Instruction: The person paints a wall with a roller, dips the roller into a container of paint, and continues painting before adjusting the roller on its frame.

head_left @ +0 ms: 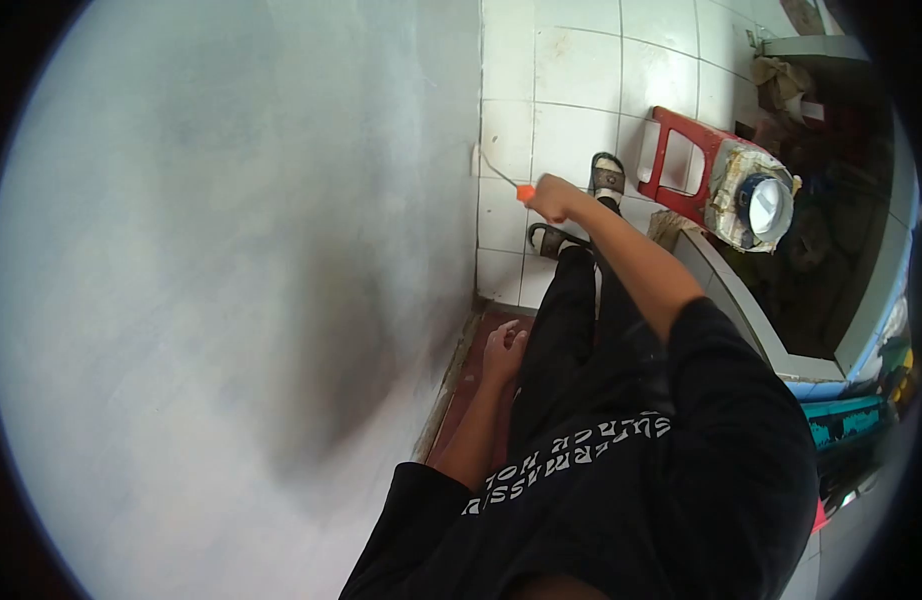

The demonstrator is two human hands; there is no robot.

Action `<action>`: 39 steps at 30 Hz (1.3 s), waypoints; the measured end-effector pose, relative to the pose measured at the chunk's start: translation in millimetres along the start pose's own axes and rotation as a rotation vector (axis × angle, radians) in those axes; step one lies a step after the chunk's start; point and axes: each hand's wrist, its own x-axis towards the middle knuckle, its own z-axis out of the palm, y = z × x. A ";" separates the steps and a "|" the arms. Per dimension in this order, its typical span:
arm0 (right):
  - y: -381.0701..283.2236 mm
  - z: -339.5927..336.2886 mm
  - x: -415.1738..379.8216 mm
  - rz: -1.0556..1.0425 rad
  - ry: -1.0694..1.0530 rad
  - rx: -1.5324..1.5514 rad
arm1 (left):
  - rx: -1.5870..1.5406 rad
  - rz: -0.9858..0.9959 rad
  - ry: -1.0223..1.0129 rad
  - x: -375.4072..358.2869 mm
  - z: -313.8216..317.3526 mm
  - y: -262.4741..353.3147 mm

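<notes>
My right hand [557, 199] is closed around the orange handle of a small paint roller [524, 192]. A thin metal rod runs from the handle to a pale roller head, which lies against the wall [361, 200] near its bottom edge. My left hand [506, 350] hangs low beside my leg, close to the wall, over a reddish-brown floor strip [481, 370]. Its fingers are loosely curled and apart, and I see nothing in them.
A red plastic stool [681, 165] stands at the right, bearing a paint-stained container with a round can [766, 207]. Beside it is a tiled, low-walled recess [761, 310] with dark clutter inside. White floor tiles [576, 75] lie ahead of my sandalled feet [608, 178].
</notes>
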 end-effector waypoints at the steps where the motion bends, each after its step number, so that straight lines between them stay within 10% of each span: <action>1: -28.9 -26.1 -61.1 0.152 0.046 0.239 | -0.005 0.016 -0.008 0.0 -1.6 1.5; 6: -111.3 -126.6 -323.1 0.132 -0.085 0.481 | 0.011 0.025 -0.036 3.3 -0.6 -6.8; 10: -107.2 -139.9 -348.0 0.125 -0.089 0.425 | 0.051 0.012 -0.078 14.6 10.2 -15.1; 16: -28.2 -56.0 -111.2 0.140 0.009 0.250 | -0.013 0.032 -0.061 12.2 10.6 14.4; 19: 25.2 -1.9 42.8 -0.154 -0.133 -0.354 | -0.049 0.021 -0.036 12.3 4.7 20.0; 23: 25.6 22.0 84.7 0.121 0.030 0.084 | -0.032 -0.015 -0.036 7.8 -0.7 1.4; 32: -116.7 -132.5 -330.3 0.139 0.001 0.410 | 0.007 0.007 -0.061 10.3 -1.6 -22.6; 39: -83.7 -130.4 -283.3 0.127 -0.026 0.435 | -0.023 0.014 -0.074 23.2 17.8 -11.9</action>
